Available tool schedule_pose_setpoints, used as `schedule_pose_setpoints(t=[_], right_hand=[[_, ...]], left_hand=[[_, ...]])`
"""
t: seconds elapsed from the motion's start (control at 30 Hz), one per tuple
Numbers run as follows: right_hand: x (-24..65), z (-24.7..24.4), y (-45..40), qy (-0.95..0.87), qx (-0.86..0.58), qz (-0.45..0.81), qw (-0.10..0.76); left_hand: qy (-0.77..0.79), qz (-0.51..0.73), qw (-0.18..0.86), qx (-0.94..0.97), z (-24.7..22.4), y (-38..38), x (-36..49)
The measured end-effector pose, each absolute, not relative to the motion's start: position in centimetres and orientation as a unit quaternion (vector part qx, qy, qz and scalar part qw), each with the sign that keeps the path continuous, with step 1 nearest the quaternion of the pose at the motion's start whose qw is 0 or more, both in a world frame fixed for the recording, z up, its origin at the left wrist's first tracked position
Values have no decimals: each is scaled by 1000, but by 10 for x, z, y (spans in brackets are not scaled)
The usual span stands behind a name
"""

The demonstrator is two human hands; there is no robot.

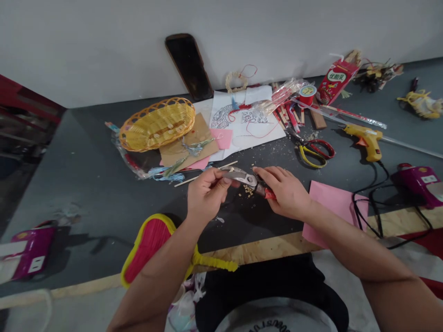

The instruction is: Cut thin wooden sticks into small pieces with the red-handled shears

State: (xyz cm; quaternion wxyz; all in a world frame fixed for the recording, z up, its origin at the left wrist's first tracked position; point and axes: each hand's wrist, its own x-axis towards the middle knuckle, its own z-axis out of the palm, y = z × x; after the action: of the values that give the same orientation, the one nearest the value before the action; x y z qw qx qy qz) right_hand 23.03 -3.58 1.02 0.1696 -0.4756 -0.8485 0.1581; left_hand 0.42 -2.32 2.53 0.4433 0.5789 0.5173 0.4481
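My right hand (pixel 285 191) is closed around the red handles of pruning shears (pixel 249 179), whose metal jaws point left. My left hand (pixel 207 193) pinches beside the jaws, and a small pale bit of thin stick shows between its fingers and the blades. Most of that piece is hidden by the fingers. Behind the left hand runs a long thin wooden stick (pixel 187 181), partly covered. Below the shears lies a little heap of cut pale pieces (pixel 248 190) on the dark tabletop.
A yellow woven basket (pixel 157 124) stands on cards at left, near blue tassels (pixel 169 175). Behind are a phone (pixel 190 67) and printed paper (pixel 238 117). Scissors (pixel 313 153), a yellow glue gun (pixel 365 140) with its cord and pink paper (pixel 335 210) lie right. A red-yellow padded item (pixel 150 242) sits front left.
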Motion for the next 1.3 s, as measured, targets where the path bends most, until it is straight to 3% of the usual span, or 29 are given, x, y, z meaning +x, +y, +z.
schedule_pose_setpoints(t=[0.23,0.47,0.87,1.1,1.3], right_hand=[[232,11,-34,-858,-462,150,167],[232,8,-35,-853,-434,190,219],[231,7,-33,-845,-472,160,191],[232,13,-33,-859,-462,151,163],[232,11,-33,-857,-461,159,169]], left_hand=[[497,441,508,548,29,-21,4],[487,440,532,535,31,-22,5],[545,450,402,582,30,-24,10],[507,431,485,567,28,-22,5],[510,423,496,560,31,-23,5]])
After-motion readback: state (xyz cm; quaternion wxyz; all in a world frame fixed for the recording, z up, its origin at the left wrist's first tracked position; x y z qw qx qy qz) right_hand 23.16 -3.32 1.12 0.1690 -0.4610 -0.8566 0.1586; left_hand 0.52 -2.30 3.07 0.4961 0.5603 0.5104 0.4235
